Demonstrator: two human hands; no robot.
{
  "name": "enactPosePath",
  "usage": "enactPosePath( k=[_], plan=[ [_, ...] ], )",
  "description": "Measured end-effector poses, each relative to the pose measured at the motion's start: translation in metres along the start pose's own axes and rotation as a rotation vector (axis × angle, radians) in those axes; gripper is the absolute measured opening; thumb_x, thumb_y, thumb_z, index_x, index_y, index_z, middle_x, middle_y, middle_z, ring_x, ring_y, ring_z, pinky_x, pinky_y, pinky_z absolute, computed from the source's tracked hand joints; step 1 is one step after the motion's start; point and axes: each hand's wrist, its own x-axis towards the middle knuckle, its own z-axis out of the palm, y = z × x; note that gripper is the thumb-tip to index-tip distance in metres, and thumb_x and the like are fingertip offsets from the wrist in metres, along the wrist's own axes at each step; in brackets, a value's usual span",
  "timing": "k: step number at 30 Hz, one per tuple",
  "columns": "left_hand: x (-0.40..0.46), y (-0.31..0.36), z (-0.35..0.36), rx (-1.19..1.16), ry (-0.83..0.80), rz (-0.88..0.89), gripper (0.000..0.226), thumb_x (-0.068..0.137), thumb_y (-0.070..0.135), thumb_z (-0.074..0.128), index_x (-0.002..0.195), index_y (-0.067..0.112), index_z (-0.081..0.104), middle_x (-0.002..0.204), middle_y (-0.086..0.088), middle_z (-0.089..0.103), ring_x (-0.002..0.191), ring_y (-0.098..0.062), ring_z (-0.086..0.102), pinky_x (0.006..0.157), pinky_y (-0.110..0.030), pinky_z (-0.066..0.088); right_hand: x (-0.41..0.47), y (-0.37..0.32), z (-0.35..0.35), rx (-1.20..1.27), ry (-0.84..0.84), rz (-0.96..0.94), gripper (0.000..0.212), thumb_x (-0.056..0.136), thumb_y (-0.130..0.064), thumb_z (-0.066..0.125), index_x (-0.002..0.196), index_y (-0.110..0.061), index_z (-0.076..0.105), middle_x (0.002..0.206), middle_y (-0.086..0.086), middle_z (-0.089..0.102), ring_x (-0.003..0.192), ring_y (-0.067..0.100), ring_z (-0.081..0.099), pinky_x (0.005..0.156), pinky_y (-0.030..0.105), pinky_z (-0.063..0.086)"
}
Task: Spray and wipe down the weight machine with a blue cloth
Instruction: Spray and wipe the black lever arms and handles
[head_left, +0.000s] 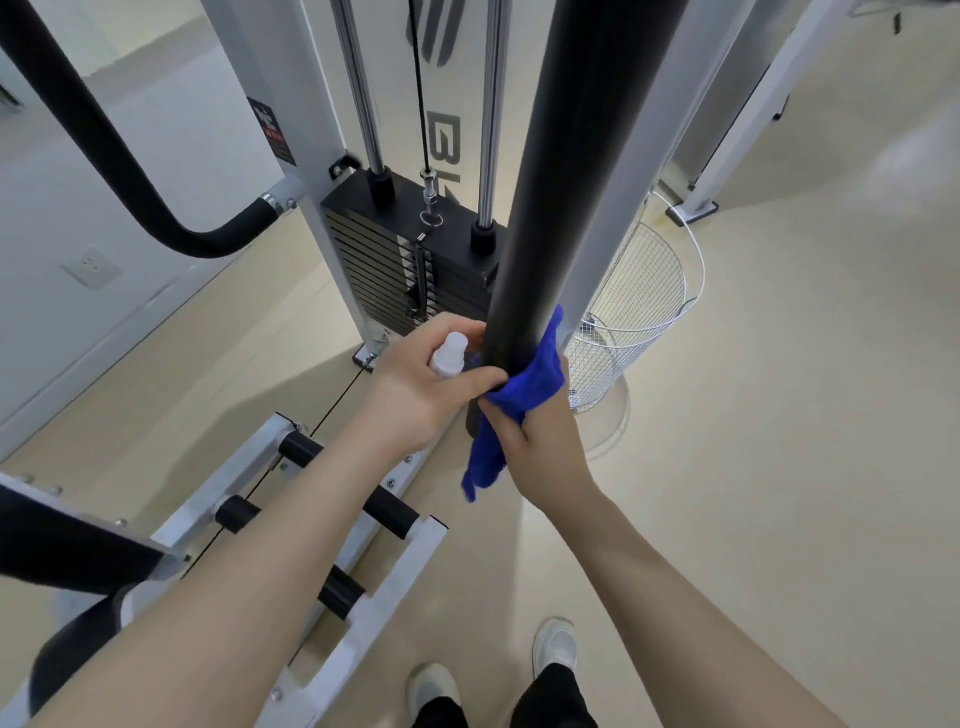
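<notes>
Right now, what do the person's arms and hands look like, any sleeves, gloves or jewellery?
Both forearms are bare to the frame edge, with no sleeves in view. The left hand and right hand wear no gloves, and no rings, watch or bracelets show.

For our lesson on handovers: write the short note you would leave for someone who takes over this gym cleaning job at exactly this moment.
Left hand: grips the white spray bottle, beside the black padded bar.
Right hand: holds the blue cloth wrapped against the bar's lower end; a loose tail hangs down.
Done: cannot tell how much of the bar has been wiped.
Left: likely the rest of the machine, such as the weight stack and white frame.
</notes>
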Motion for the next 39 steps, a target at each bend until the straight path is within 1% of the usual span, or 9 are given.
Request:
enactPosePath(
  k=[4, 7, 12, 16, 21, 25, 28, 32, 39],
  plan=[
    [-0.003, 0.002, 0.003, -0.054, 0.059, -0.019, 0.035, 0.076, 0.012, 0.071, 0.081, 0.044, 0.056, 0.077, 0.026, 0.061, 0.068, 0.01, 0.055, 0.063, -0.012, 0.044, -0.013, 0.014, 0.004, -0.209, -0.153, 0.132, 0.033, 0.094, -0.039, 0.044, 0.108, -0.013, 0.058, 0.077, -0.007, 0.057, 0.066, 0.005, 0.05, 0.066, 0.018, 0.037],
    [-0.006, 0.004, 0.007, -0.039, 0.09, -0.03, 0.035, 0.078, 0.011, 0.07, 0.079, 0.043, 0.055, 0.079, 0.025, 0.059, 0.068, 0.008, 0.055, 0.06, -0.01, 0.044, -0.021, 0.054, 0.01, -0.433, -0.281, 0.266, 0.036, 0.095, -0.023, 0.05, 0.126, -0.008, 0.041, 0.07, -0.012, 0.043, 0.075, 0.019, 0.056, 0.065, 0.022, 0.031],
    [-0.011, 0.008, 0.017, -0.061, 0.179, -0.08, 0.035, 0.081, 0.01, 0.067, 0.079, 0.042, 0.053, 0.078, 0.022, 0.059, 0.069, 0.001, 0.056, 0.052, -0.002, 0.041, 0.003, 0.069, -0.02, -0.87, -0.551, 0.112, 0.061, 0.09, -0.005, 0.051, 0.143, -0.012, 0.023, 0.122, 0.004, 0.05, 0.073, 0.022, 0.052, 0.061, 0.03, 0.038],
    [-0.016, 0.009, 0.022, -0.12, 0.245, -0.13, 0.035, 0.082, 0.011, 0.066, 0.078, 0.044, 0.057, 0.072, 0.02, 0.062, 0.061, -0.004, 0.058, 0.051, -0.01, 0.046, 0.027, 0.068, -0.044, -1.194, -0.652, -0.018, 0.063, 0.088, 0.003, 0.045, 0.144, -0.016, 0.025, 0.156, -0.011, -0.01, 0.079, 0.023, 0.047, 0.059, 0.032, 0.036],
    [-0.019, 0.006, 0.028, -0.144, 0.314, -0.151, 0.044, 0.083, 0.017, 0.065, 0.067, 0.057, 0.061, 0.061, 0.016, 0.063, 0.054, -0.006, 0.055, 0.057, -0.024, 0.049, 0.051, 0.087, -0.053, -0.597, -0.24, 0.373, 0.02, 0.095, -0.016, 0.044, 0.109, -0.003, 0.049, 0.119, 0.017, 0.049, 0.085, 0.03, 0.053, 0.066, 0.035, 0.038],
    [-0.021, 0.007, 0.036, -0.157, 0.357, -0.179, 0.032, 0.084, 0.016, 0.064, 0.076, 0.047, 0.061, 0.066, 0.017, 0.062, 0.062, -0.008, 0.058, 0.065, -0.028, 0.049, 0.033, 0.086, -0.072, -0.432, 0.14, 0.516, 0.051, 0.097, -0.045, 0.034, 0.119, -0.004, 0.054, 0.114, 0.014, 0.054, 0.11, 0.035, 0.048, 0.097, 0.044, 0.038],
    [-0.022, 0.01, 0.036, -0.144, 0.355, -0.184, 0.029, 0.087, 0.019, 0.062, 0.079, 0.046, 0.057, 0.058, 0.022, 0.062, 0.06, 0.0, 0.06, 0.056, -0.012, 0.046, 0.016, 0.077, -0.087, 0.074, 0.325, 0.55, 0.035, 0.094, -0.045, 0.038, 0.096, -0.016, 0.058, 0.09, 0.002, 0.058, 0.096, 0.03, 0.054, 0.087, 0.04, 0.046],
    [-0.022, 0.012, 0.035, -0.113, 0.328, -0.169, 0.028, 0.088, 0.021, 0.06, 0.08, 0.047, 0.055, 0.056, 0.03, 0.06, 0.056, 0.009, 0.057, 0.051, -0.006, 0.044, 0.021, 0.051, -0.095, 0.516, 0.433, 0.685, 0.032, 0.098, -0.043, 0.035, 0.08, -0.019, 0.047, 0.077, -0.002, 0.053, 0.073, 0.017, 0.052, 0.063, 0.026, 0.043],
    [-0.022, 0.013, 0.038, -0.146, 0.371, -0.159, 0.029, 0.088, 0.017, 0.059, 0.084, 0.045, 0.053, 0.071, 0.02, 0.057, 0.064, -0.001, 0.057, 0.052, -0.001, 0.043, 0.019, 0.036, -0.088, 0.566, 0.295, 0.912, 0.031, 0.086, -0.028, 0.052, 0.057, -0.018, 0.049, 0.042, -0.006, 0.049, 0.055, 0.012, 0.044, 0.057, 0.026, 0.034]
  ],
)
